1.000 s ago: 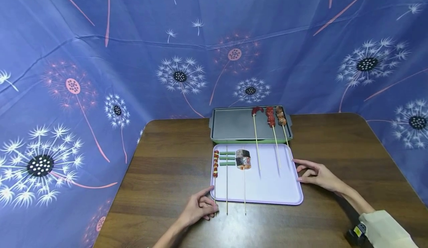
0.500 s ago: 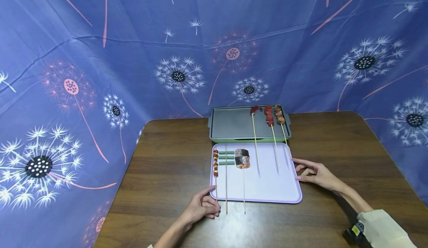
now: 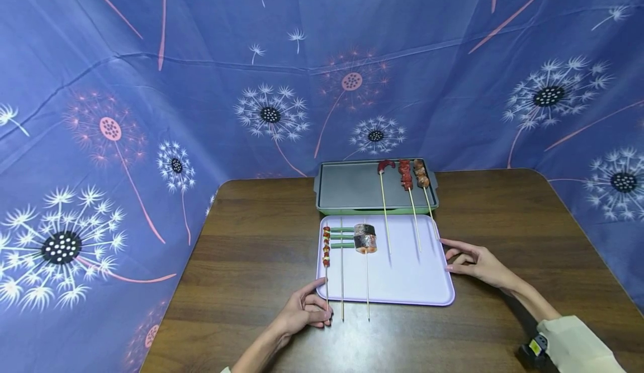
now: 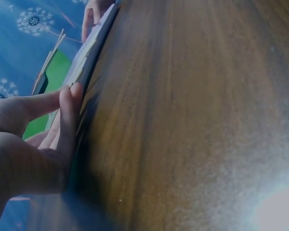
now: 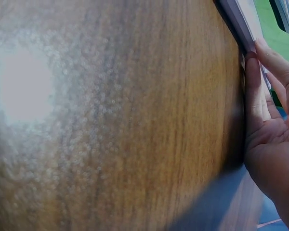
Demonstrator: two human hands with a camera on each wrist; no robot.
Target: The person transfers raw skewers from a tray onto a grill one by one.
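Note:
In the head view, my left hand (image 3: pixel 303 311) is at the front left corner of a lilac tray (image 3: pixel 407 278). Its thumb and fingers pinch the stick end of a skewer (image 3: pixel 326 247) of small red and yellow pieces, while the index finger reaches to the tray's edge. My right hand (image 3: pixel 475 264) touches the tray's right edge with an extended index finger and thumb. Beside the pinched skewer lie one with green crosswise pieces (image 3: pixel 343 237) and one with thick silvery, orange-ended chunks (image 3: pixel 365 239); both sticks overhang the front edge.
Behind the tray stands a grey griddle (image 3: pixel 347 188) with a green base. On its right side lie a dark red curled skewer (image 3: pixel 386 165), a red chunk skewer (image 3: pixel 405 174) and a brown one (image 3: pixel 421 174), their sticks reaching over the tray. A blue cloth (image 3: pixel 432 104) hangs behind the wooden table (image 3: pixel 251 239).
My left hand has shifted slightly to the right, and the red and yellow skewer has moved a little right with it, closer to the green one. The right hand keeps its place at the tray.

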